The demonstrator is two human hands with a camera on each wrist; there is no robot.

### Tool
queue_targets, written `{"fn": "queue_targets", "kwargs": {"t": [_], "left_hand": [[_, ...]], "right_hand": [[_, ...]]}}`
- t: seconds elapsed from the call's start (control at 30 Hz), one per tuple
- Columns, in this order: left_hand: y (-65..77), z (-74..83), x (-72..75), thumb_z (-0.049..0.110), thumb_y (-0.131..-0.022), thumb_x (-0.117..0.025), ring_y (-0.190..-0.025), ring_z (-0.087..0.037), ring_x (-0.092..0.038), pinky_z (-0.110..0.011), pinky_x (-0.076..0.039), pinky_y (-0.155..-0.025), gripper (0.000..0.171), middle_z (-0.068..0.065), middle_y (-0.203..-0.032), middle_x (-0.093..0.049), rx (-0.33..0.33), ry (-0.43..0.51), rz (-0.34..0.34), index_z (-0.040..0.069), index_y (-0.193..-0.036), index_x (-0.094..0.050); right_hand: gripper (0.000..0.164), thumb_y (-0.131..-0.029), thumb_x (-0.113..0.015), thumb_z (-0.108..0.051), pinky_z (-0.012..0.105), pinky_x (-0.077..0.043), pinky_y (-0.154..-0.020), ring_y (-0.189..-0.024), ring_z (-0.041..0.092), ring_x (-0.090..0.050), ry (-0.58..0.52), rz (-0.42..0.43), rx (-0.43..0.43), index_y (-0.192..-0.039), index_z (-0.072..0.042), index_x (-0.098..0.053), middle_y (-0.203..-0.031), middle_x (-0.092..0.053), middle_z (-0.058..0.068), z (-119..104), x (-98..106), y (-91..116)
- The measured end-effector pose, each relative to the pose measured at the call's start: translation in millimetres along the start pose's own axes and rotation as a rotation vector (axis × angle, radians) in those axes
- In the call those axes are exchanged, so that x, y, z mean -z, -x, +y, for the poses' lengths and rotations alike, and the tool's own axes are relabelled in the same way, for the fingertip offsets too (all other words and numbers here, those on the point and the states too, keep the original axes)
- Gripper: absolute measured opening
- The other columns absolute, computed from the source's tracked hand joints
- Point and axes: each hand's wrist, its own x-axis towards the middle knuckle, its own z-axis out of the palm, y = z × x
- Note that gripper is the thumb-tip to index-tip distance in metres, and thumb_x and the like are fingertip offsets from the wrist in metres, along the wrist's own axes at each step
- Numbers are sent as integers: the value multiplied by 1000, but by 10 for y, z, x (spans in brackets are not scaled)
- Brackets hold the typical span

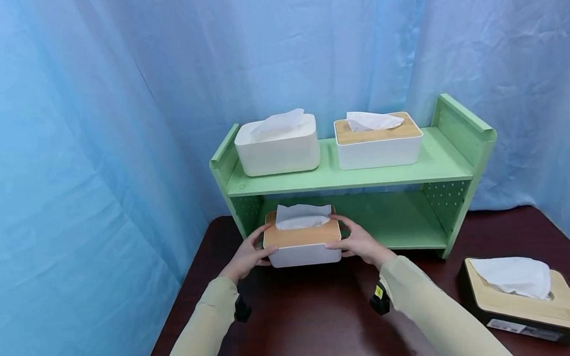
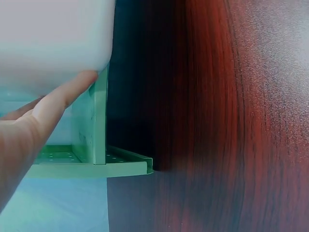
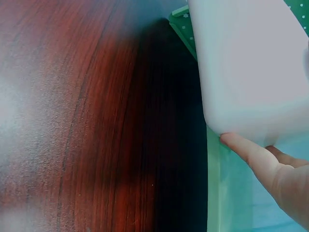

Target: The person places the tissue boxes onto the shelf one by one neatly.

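Between both hands is a white tissue box (image 1: pixel 305 255) with a wood-coloured lid and a tissue sticking out of its top. My left hand (image 1: pixel 246 254) grips its left end, thumb at the front corner. The right hand (image 1: pixel 361 243) grips the opposite end in the same way. The box overlaps the front left part of the green shelf's lower tier (image 1: pixel 392 221). In the left wrist view, fingers (image 2: pixel 79 84) press the end of the white box (image 2: pixel 53 38). The right wrist view has a fingertip (image 3: pixel 231 138) at the lower corner of the box (image 3: pixel 251 67).
On the shelf's upper tier (image 1: pixel 285 186) stand an all-white tissue box (image 1: pixel 281 154) at left and a white one with a wooden lid (image 1: pixel 379 152) at right. A black tissue box with a wooden lid (image 1: pixel 524 305) sits on the dark table (image 1: pixel 296 326). Blue curtains (image 1: pixel 97 154) hang around.
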Motion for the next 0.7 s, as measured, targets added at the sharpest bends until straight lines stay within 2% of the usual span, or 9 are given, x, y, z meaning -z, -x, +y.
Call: {"fn": "queue_targets", "kwargs": {"t": [0.37,0.53,0.7], "left_hand": [[-27,13,-24,14,-91,-64,-128,-42,-43,-53,-48,-91,66,-22,-152,-25,-73,-65,108,14,-148,-32],[12,20,-65,21,-89,-67,-127,-40,-44,-49,-45,-96,64,-19,-149,-33,-133,-226,204,11,-145,-38],[148,60,-138,26,-90,-66,-133,-37,-37,-52,-42,-99,68,-20,-149,-32,-231,-403,267,6,-146,-33]], "right_hand": [[85,-84,-73,-23,53,-46,-94,-126,42,-45,-36,30,12,-152,-21,-20,-151,-19,24,-5,-47,-82],[86,-86,-71,-24,51,-44,-98,-130,43,-40,-28,64,50,-152,-17,-17,-154,-15,23,19,-77,-45],[79,-88,-68,-33,52,-44,-97,-132,42,-38,130,204,131,-150,-14,-23,-153,-22,21,67,-61,103]]}}
